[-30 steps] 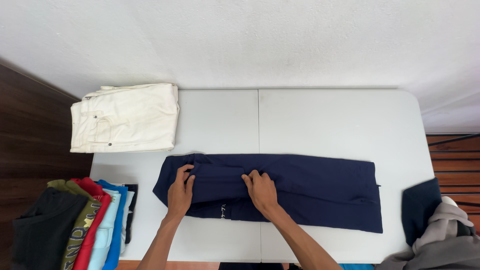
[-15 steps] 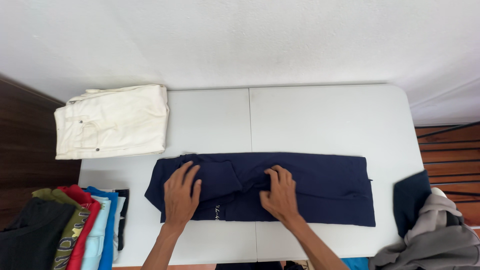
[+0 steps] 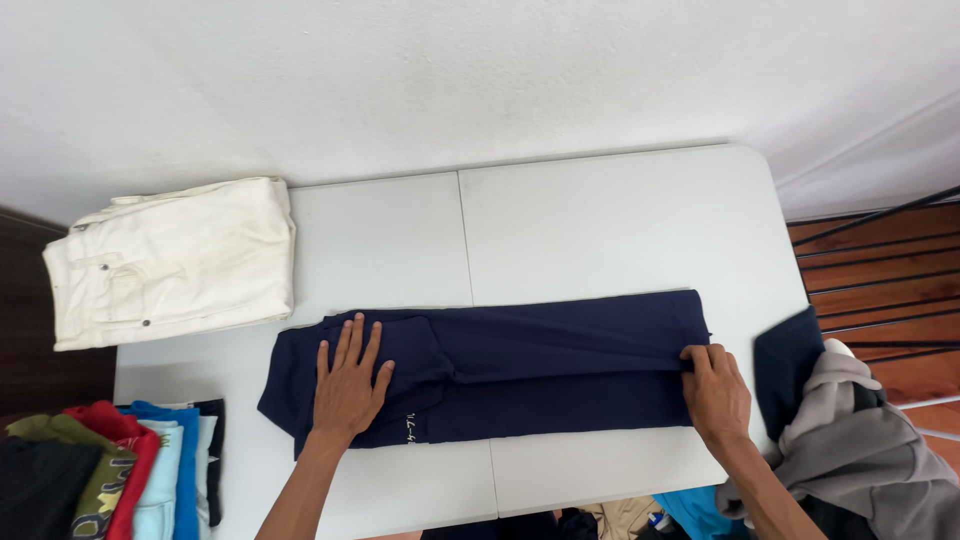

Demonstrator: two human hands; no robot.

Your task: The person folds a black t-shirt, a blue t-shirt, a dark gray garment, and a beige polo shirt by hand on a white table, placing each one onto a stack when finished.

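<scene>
Dark navy trousers lie folded lengthwise across the front of a white folding table. My left hand rests flat, fingers spread, on the waist end at the left. At the right end, my right hand pinches the edge of the leg cuffs, fingers curled on the cloth.
Folded cream trousers sit at the table's back left. A row of folded coloured garments lies at the front left corner. A heap of grey and dark clothes sits off the right edge, next to a wooden slatted floor.
My right hand has slid from the middle of the trousers to the cuff end on the right and taken hold of it. The left hand has stayed on the waist end.
</scene>
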